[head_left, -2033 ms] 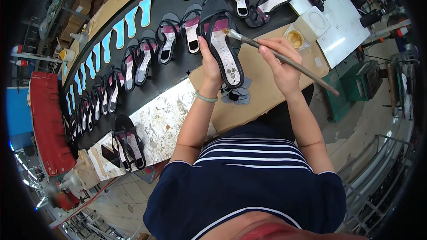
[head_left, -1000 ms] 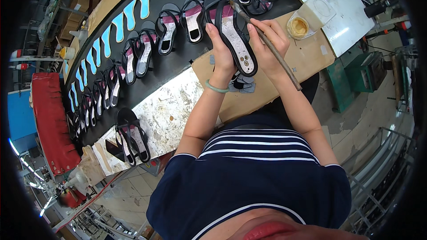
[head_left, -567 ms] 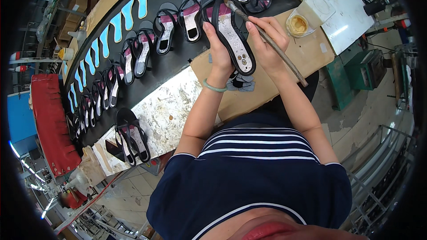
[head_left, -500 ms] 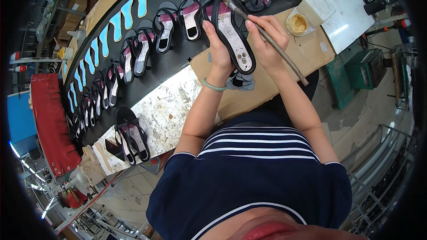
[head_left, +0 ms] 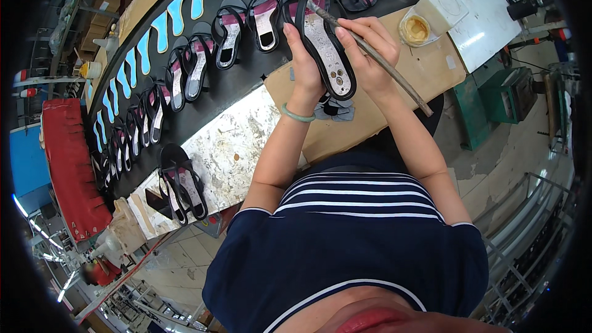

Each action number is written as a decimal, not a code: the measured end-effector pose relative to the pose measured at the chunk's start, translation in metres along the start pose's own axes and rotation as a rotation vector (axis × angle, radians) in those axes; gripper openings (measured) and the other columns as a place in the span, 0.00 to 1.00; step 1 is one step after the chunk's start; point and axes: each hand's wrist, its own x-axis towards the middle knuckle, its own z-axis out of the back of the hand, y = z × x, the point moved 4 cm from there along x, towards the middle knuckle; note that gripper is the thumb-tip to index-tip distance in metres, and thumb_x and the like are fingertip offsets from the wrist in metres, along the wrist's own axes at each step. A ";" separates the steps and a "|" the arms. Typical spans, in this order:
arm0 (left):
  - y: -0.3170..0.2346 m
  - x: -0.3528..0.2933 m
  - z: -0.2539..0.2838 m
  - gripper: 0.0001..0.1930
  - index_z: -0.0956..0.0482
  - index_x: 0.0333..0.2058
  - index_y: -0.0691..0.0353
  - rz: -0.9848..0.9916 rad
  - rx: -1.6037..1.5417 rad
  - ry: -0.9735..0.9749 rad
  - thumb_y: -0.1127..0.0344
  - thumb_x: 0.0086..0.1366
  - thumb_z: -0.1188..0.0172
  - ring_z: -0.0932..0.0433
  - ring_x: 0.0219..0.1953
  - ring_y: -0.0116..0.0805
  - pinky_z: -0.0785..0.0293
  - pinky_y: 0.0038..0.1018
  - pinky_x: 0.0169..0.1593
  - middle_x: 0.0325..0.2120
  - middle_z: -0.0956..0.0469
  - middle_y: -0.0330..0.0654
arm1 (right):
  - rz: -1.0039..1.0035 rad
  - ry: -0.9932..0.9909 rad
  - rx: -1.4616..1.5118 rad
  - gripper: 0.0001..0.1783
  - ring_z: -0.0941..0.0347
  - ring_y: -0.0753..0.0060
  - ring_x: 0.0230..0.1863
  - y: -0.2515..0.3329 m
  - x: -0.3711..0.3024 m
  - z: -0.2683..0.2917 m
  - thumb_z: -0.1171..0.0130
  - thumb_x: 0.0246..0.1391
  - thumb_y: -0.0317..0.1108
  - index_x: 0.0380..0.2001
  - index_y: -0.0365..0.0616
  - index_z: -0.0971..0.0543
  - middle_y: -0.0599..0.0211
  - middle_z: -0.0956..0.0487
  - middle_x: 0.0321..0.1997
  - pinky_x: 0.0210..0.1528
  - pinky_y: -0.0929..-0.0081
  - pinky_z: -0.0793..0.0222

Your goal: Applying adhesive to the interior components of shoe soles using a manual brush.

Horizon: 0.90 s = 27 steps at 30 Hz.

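My left hand (head_left: pixel 304 68) is closed around the side of a black strappy sandal (head_left: pixel 330 55), held sole down with its heel end toward me. Its insole is pale, with a purple patch near the straps and several small holes at the heel. In my right hand (head_left: pixel 373 55) is a long wooden-handled brush (head_left: pixel 398 74), gripped like a pen. The brush tip rests on the purple area beside the straps. An open tub of yellowish paste (head_left: pixel 414 29) stands right of my right hand. Grey pieces (head_left: pixel 335 110) lie under the sandal on a cardboard sheet (head_left: pixel 376 108).
A curved black belt (head_left: pixel 203 105) carries a row of similar sandals (head_left: pixel 231 31) and, behind them, blue insole-shaped pieces (head_left: pixel 176 15). Another pair of sandals (head_left: pixel 183 185) sits on the stained white tabletop (head_left: pixel 228 142). To the right is a green metal box (head_left: pixel 502 95).
The brush tip has moved left and slightly down across the purple area of the held sandal. Sandals and blue pieces on the belt sit slightly farther up in view.
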 end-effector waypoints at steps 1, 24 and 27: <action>-0.001 0.000 -0.001 0.34 0.26 0.49 0.59 0.001 0.001 -0.001 0.37 0.73 0.72 0.21 0.43 0.30 0.23 0.27 0.46 0.41 0.21 0.39 | 0.018 0.002 0.010 0.08 0.23 0.69 0.28 0.001 0.000 0.000 0.33 0.48 0.24 0.34 0.34 0.16 0.60 0.21 0.29 0.29 0.77 0.29; 0.004 -0.001 0.011 0.37 0.25 0.49 0.60 0.051 0.018 0.029 0.34 0.72 0.74 0.20 0.42 0.32 0.21 0.28 0.44 0.41 0.21 0.40 | 0.096 0.128 0.086 0.07 0.25 0.72 0.25 0.003 0.011 0.008 0.33 0.46 0.23 0.31 0.33 0.16 0.60 0.20 0.28 0.26 0.80 0.32; 0.003 0.001 0.010 0.37 0.26 0.48 0.61 0.033 0.037 0.034 0.34 0.72 0.75 0.20 0.41 0.32 0.21 0.28 0.44 0.40 0.21 0.41 | 0.086 0.154 0.099 0.06 0.25 0.73 0.25 0.003 0.013 0.010 0.34 0.46 0.23 0.31 0.33 0.16 0.60 0.20 0.28 0.26 0.80 0.32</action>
